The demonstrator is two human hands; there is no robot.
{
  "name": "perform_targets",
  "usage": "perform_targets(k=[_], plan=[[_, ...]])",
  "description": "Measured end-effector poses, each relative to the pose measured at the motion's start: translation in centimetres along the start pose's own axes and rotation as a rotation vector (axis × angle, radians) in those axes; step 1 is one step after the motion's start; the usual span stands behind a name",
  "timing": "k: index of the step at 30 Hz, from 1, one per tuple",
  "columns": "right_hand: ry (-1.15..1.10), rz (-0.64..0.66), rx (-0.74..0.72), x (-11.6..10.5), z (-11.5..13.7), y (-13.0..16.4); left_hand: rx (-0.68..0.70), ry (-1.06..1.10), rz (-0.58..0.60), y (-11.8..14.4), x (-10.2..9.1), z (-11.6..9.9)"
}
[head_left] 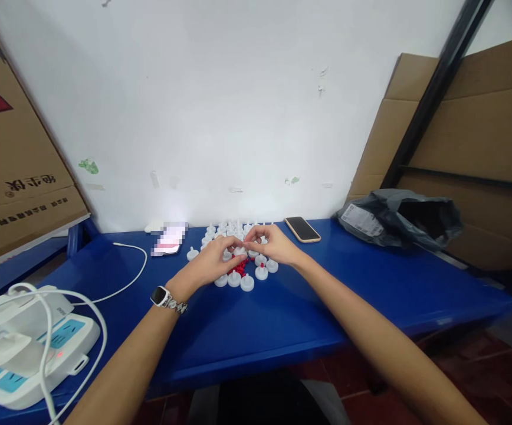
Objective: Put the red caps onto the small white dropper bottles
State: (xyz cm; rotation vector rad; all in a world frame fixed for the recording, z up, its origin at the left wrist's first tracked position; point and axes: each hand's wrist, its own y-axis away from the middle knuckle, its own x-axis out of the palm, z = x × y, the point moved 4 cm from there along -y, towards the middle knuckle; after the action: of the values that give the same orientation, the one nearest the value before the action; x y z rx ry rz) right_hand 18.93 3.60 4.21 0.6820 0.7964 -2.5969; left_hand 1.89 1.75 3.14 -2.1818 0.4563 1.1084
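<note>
Power strip (pixel 21 348); possibly Chinese carton (pixel 12 171) lettering.

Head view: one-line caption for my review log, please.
Left hand and right hand meet over white caps and red pieces on a blue table.

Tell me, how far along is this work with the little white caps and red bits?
Some white caps nearest the person already carry a red tip, such as one, so part looks done. The left hand and right hand meet over one small white piece, too small to tell more. A pile of loose red bits and rows of caps by the wall seem left.
</note>
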Motion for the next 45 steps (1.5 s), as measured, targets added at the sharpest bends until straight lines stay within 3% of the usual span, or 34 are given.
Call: perform_targets(k=[2, 5, 9, 15, 19, 24, 30, 33, 39, 45], plan=[[0.073, -0.008, 0.010, 0.0, -0.3, 0.0, -0.009, 0.006, 0.025, -0.1, 0.1, 0.1], [0.384, 0.011, 0.031, 0.0, -0.8, 0.2, -0.025, -0.022, 0.013, -0.1, 0.1, 0.4], [0.761, 0.133, 0.012, 0.6, -0.9, 0.5, -0.036, -0.049, -0.008, -0.1, 0.1, 0.6], [0.920, 0.280, 0.074, 1.5, -0.6, -0.2, -0.033, -0.048, 0.031, 0.1, 0.2, 0.4], [0.970, 0.310, 0.094, 2.0, -1.1, -0.7, -0.024, -0.045, 0.038, 0.1, 0.5, 0.7], [0.817, 0.193, 0.085, 1.4, -1.7, -0.9, -0.024, -0.053, 0.041, 0.0, 0.4, 0.9], [-0.073, -0.185, 0.187, 0.2, -2.4, -1.2, -0.087, -0.041, 0.041, 0.3, -0.1, 0.5], [-0.301, -0.271, 0.201, 0.9, -2.6, -1.2, -0.098, -0.027, 0.033, 0.2, -0.1, 0.4], [-0.343, -0.251, 0.190, 2.5, -2.5, -1.0, -0.101, 0.013, 0.002, 0.1, -0.1, 0.3], [-0.140, -0.195, 0.072, 2.3, -1.1, -0.4, -0.095, -0.004, -0.028, 0.1, -0.2, 0.0]])
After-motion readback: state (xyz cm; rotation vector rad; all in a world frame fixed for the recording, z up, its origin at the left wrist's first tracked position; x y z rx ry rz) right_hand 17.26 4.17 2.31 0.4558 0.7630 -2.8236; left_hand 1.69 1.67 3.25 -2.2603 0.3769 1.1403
